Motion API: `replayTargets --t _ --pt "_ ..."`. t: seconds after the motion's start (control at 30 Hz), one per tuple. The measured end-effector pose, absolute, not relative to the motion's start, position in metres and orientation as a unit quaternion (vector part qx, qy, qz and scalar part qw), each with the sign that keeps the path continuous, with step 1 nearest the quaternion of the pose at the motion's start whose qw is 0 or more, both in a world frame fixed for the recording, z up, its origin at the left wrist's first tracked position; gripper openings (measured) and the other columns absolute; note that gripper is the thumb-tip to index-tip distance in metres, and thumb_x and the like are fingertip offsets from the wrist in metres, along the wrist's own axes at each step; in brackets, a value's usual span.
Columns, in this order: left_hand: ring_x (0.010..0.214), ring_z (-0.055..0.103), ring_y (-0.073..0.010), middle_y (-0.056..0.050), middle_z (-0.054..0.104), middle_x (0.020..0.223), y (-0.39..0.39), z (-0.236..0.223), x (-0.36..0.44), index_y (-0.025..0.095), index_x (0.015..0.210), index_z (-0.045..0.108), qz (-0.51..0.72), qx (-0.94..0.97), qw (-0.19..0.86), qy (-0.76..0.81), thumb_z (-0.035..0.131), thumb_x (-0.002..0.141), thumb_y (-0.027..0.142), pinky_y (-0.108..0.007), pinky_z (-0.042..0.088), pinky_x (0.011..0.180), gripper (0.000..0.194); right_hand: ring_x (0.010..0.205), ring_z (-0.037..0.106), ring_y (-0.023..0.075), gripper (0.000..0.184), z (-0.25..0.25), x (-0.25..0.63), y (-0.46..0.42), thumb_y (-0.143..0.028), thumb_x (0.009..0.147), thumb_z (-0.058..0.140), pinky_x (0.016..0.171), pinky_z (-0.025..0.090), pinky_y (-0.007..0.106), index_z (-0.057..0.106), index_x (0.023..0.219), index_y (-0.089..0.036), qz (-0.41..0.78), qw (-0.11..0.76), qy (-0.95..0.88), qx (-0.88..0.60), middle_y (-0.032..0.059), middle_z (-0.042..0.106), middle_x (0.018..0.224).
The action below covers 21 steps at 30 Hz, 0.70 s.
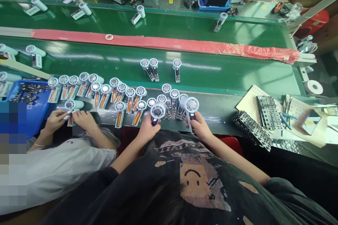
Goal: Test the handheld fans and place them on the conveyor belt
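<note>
My left hand (148, 128) is closed around the handle of a light-blue handheld fan (158, 110), its round vented head facing up. In my right hand (201, 127) is a second handheld fan (192, 105), gripped by its handle, with a dark board partly showing. Between and just beyond my hands several similar fans (174, 94) lie on the grey bench edge, circuit boards exposed in their opened handles. To the left, more fans (120, 106) have orange parts showing in their handles.
A co-worker's hands (84, 120) work on a fan at left, beside a blue bin (39, 112) of small parts. Three fans (176, 64) lie on the green belt (111, 65), before a red strip (185, 44). Circuit-board panels (269, 112) and blue-handled pliers (286, 121) are at right.
</note>
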<state>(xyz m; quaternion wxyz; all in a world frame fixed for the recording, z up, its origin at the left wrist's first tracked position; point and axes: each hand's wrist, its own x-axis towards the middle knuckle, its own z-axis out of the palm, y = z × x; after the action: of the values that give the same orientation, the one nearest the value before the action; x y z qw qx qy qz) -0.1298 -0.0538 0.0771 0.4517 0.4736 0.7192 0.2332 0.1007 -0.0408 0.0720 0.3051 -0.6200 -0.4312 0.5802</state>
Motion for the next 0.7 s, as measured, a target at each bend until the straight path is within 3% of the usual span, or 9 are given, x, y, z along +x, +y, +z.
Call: replayTargets --t 0.13,0.2,0.3,0.4,0.7 --pt "0.099 0.071 -0.0335 -0.011 0.076 0.097 -0.096 0.049 -0.154 0.019 0.095 0.063 0.146 0.451 0.435 0.766 0.068 0.071 0.027 -0.045 0.054 0.089 0.026 0.047 0.054 0.0177 0.031 0.039 0.16 -0.089 -0.05 0.071 0.058 0.054 0.045 0.032 0.048 0.087 -0.025 0.508 0.231 -0.412 -0.72 -0.0062 0.054 0.056" --pt "0.098 0.072 -0.0332 -0.012 0.077 0.097 -0.111 0.044 -0.159 0.019 0.095 0.064 0.114 0.449 0.433 0.773 0.068 0.072 0.027 -0.042 0.055 0.086 0.025 0.048 0.056 0.0198 0.026 0.03 0.179 -0.109 -0.046 0.073 0.057 0.055 0.046 0.033 0.051 0.085 -0.024 0.477 0.192 -0.414 -0.751 -0.0042 0.057 0.055" --pt "0.096 0.073 -0.031 -0.01 0.078 0.098 -0.12 0.044 -0.156 0.019 0.098 0.066 0.087 0.463 0.427 0.772 0.063 0.079 0.033 -0.039 0.055 0.085 0.023 0.073 0.067 0.027 0.027 0.024 0.188 -0.122 -0.043 0.075 0.057 0.071 0.051 0.039 0.059 0.093 -0.022 0.438 0.167 -0.445 -0.763 0.0056 0.071 0.079" --pt "0.099 0.071 -0.0304 -0.012 0.076 0.102 -0.116 0.045 -0.15 0.018 0.101 0.066 0.066 0.484 0.407 0.772 0.053 0.087 0.036 -0.039 0.054 0.087 0.027 0.102 0.066 0.0319 0.029 0.022 0.183 -0.118 -0.039 0.077 0.056 0.087 0.05 0.04 0.063 0.098 -0.02 0.416 0.151 -0.489 -0.752 0.0125 0.073 0.105" --pt "0.117 0.064 -0.034 -0.017 0.068 0.123 -0.098 0.049 -0.137 0.017 0.116 0.06 -0.051 0.528 0.358 0.768 0.048 0.094 0.032 -0.038 0.05 0.088 0.029 0.099 0.066 0.0297 0.029 0.012 0.173 -0.096 -0.033 0.088 0.055 0.076 0.049 0.033 0.064 0.111 -0.018 0.381 0.076 -0.552 -0.738 0.0139 0.07 0.111"
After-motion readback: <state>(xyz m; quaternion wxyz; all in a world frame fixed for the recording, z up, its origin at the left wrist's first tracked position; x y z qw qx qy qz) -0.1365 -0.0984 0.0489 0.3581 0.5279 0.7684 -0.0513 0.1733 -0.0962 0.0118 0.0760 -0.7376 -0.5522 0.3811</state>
